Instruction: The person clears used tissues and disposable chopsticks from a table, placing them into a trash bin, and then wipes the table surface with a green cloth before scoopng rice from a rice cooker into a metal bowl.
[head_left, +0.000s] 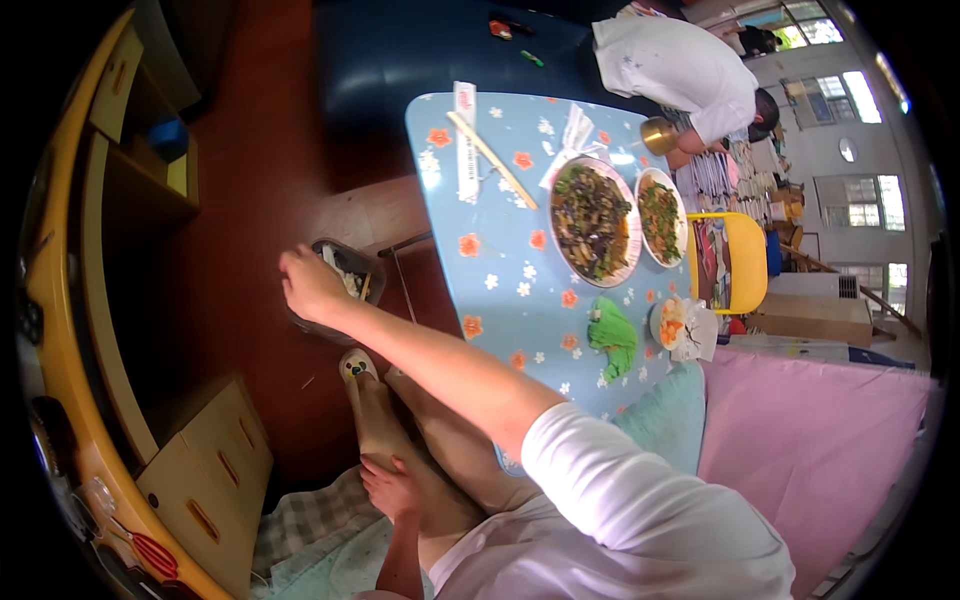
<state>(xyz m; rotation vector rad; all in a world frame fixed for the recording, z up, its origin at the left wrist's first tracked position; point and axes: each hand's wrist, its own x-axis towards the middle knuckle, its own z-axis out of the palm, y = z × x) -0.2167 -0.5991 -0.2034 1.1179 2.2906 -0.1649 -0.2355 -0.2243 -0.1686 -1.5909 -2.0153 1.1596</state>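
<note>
My right hand (313, 287) is stretched out over a dark plastic waste bin (375, 274) on the floor. Its fingers are curled, and their inner side is hidden from me, so I cannot tell whether they hold anything. Inside the bin lie crumpled white tissue-like scraps (349, 282) and a thin stick. My left hand (390, 484) rests on my bare leg near the knee, holding nothing, fingers spread a little. Beside my right arm stands a low table with a blue flowered top (495, 292).
On the table are disposable chopsticks (493, 160), a paper wrapper (466, 142), a large dish (592, 221), a smaller dish (661, 217), a green cloth (613, 337) and a bowl (667, 324). A person (675, 75) bends beyond it. Wooden cabinets (206, 480) stand left, a yellow chair (742, 262) right.
</note>
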